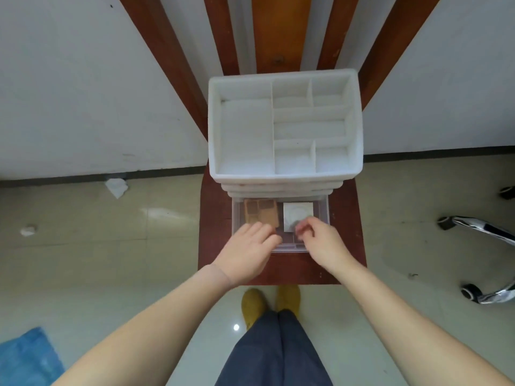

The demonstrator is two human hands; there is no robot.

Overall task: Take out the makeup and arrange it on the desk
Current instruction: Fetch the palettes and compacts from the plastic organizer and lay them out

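Left hand [248, 250] flat over brown palette [261, 214]; right hand [320, 240] pinching white compact [298, 215]. Probably light, stiff, slippery; grip edges.

Both bare forearms reached forward and converged. The left hand [246, 253] lay palm down, fingers straight and together. The right hand [317, 240] was beside it, its fingers curled inward, with the fingertips [302, 228] bunched.

brown palette [261, 215], white compact [297, 216], open drawer [323, 215]
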